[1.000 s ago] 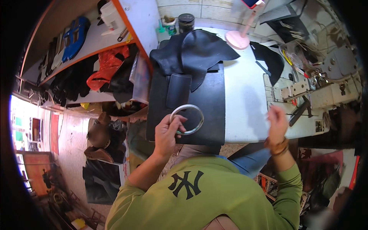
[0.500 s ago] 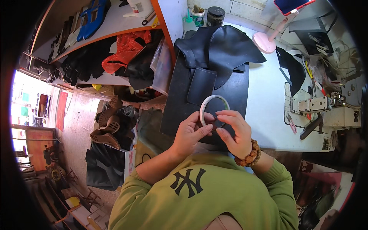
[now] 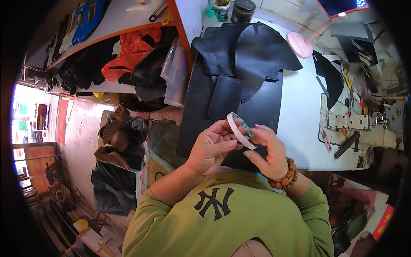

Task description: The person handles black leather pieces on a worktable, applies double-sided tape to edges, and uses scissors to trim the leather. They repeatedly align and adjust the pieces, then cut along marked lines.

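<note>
A narrow white roll of tape (image 3: 233, 127), a thin ring with green print inside its core, is held up above the front of the table. My left hand (image 3: 212, 148) grips its left side, thumb in front and fingers curled behind. On the other side my right hand (image 3: 269, 150), with a brown beaded bracelet at the wrist, pinches the ring's lower right edge between thumb and fingers. Beyond the hands, cut black leather pieces (image 3: 261, 55) with stitched edges are stacked on a dark mat (image 3: 261, 115). A small black rectangular piece (image 3: 226, 96) lies closest to the tape.
To the right, the white table (image 3: 295, 128) carries a sewing machine (image 3: 353, 122), a hammer (image 3: 346, 145), small pink-handled snips (image 3: 326, 141) and a pink phone stand (image 3: 300, 45). Jars (image 3: 243, 10) stand at the back. Left are shelves with a red bag (image 3: 128, 53) and a box of shoe soles (image 3: 114, 141).
The roll of tape has turned from facing me to nearly edge-on, tilted down to the right. Both hands have shifted slightly with it, and the head view has moved a little.
</note>
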A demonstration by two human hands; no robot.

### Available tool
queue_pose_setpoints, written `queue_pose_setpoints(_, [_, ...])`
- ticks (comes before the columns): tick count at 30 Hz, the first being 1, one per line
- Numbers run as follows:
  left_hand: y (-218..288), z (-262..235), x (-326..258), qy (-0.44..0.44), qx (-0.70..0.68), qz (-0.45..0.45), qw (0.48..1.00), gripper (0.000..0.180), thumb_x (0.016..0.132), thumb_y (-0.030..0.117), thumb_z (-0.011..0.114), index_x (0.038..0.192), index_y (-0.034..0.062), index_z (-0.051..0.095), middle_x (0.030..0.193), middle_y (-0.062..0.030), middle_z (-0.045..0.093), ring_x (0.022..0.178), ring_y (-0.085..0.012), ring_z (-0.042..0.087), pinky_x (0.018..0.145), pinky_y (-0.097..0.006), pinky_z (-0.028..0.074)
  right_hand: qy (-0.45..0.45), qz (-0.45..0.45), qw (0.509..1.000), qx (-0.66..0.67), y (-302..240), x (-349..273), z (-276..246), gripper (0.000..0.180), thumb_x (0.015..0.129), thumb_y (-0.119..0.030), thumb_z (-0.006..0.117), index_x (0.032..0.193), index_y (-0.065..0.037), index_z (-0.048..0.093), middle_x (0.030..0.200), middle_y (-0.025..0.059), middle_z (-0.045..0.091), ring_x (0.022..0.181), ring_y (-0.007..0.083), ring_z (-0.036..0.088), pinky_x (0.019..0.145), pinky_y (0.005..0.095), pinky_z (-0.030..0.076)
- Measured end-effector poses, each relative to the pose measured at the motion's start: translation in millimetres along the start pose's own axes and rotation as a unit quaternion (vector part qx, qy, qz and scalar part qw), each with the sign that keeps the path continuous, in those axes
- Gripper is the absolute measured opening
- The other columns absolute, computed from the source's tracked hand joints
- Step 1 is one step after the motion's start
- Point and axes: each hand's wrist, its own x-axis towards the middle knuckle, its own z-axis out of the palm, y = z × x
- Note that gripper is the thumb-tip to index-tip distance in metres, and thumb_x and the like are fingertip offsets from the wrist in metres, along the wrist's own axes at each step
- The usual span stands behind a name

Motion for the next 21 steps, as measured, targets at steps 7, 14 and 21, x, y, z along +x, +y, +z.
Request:
queue_pose_setpoints(7, [12,-21,8,0.022,0.092,0.034,0.995,0.034,0.085,0.005,0.07,0.115,0.0018,0.053,0.108,-0.0075,0.06,0.091,-0.0116,0.057,0.081,-0.026,0.046,-0.052,-0.05,0.996,-0.05,-6,34,6,0.022,0.076,-0.006,0.074,0.097,-0.004,0.066,0.078,0.0076,0.063,0.07,0.0259,0.062,0.076,0.037,0.05])
queue_pose_setpoints(14, [48,-6,4,0.032,0.605,0.354,0.713,0.037,0.076,0.005,0.076,0.11,0.0064,0.06,0.099,-0.0076,0.061,0.084,-0.0173,0.06,0.067,-0.029,0.051,-0.131,0.162,0.97,0.125,-28,50,0,0.022,0.084,-0.012,0.07,0.103,-0.001,0.064,0.078,0.0126,0.063,0.062,0.0233,0.061,0.06,0.0296,0.048])
queue_pose_setpoints(21, [27,-1,12,0.008,0.519,0.186,0.834,0.016,0.086,0.007,0.069,0.101,0.0047,0.064,0.082,-0.0016,0.061,0.067,-0.0121,0.058,0.06,-0.026,0.048,0.074,-0.096,0.983,-0.142,-15,35,-5,0.041,0.067,-0.009,0.079,0.104,-0.003,0.063,0.108,0.0145,0.059,0.086,0.0313,0.06,0.071,0.0395,0.049])
